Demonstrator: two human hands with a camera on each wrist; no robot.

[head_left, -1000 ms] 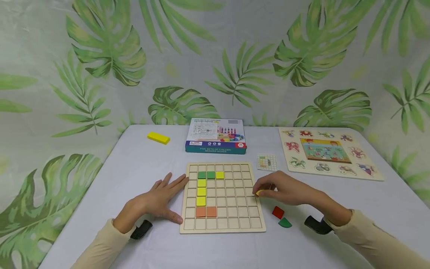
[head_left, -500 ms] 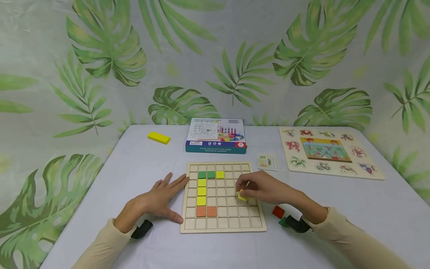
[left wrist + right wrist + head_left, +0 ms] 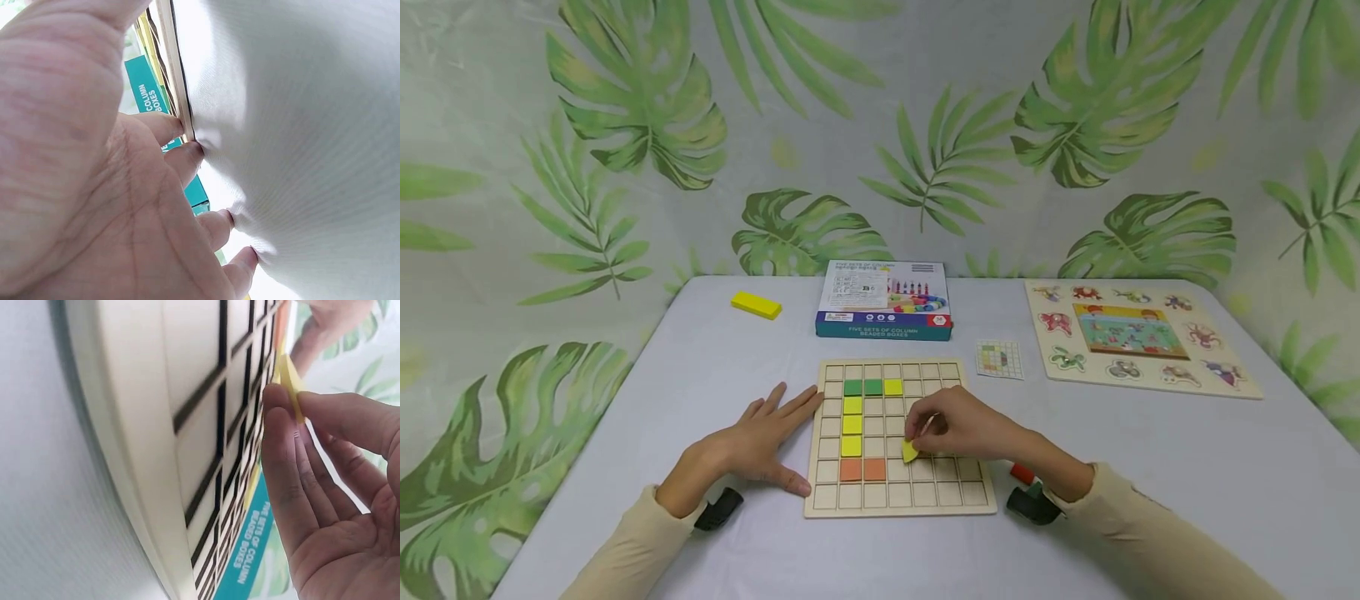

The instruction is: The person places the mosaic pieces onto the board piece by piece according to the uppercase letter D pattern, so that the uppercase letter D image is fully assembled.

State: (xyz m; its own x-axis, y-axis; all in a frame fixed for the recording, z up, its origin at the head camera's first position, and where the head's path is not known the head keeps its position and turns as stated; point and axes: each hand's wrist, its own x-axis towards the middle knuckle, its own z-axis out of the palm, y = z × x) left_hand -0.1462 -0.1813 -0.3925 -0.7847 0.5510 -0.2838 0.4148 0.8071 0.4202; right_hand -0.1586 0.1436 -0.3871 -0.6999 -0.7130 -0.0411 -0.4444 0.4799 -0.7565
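A wooden grid board (image 3: 900, 497) lies on the white table. Green tiles (image 3: 862, 387), yellow tiles (image 3: 852, 425) and orange tiles (image 3: 862, 470) sit in cells on its left side. My right hand (image 3: 958, 425) is over the board's middle, pinching a thin yellow tile (image 3: 910, 452) between thumb and fingertips; in the right wrist view that yellow tile (image 3: 291, 387) stands tilted with a pointed corner. Spread beside the board, my left hand (image 3: 756, 442) rests on the table, its thumb and a fingertip at the board's left edge. Fingertips (image 3: 182, 156) press the cloth next to that edge.
A small printed pattern card (image 3: 999, 359) lies behind the board's right corner. Further back are a boxed bead set (image 3: 883, 302), a yellow block (image 3: 756, 305) and a sea-animal puzzle board (image 3: 1138, 337). A red tile (image 3: 1022, 473), partly covered, lies under my right forearm.
My right hand has carried the yellow tile leftward from the board's right edge to its middle. My left hand has stayed in place at the left edge.
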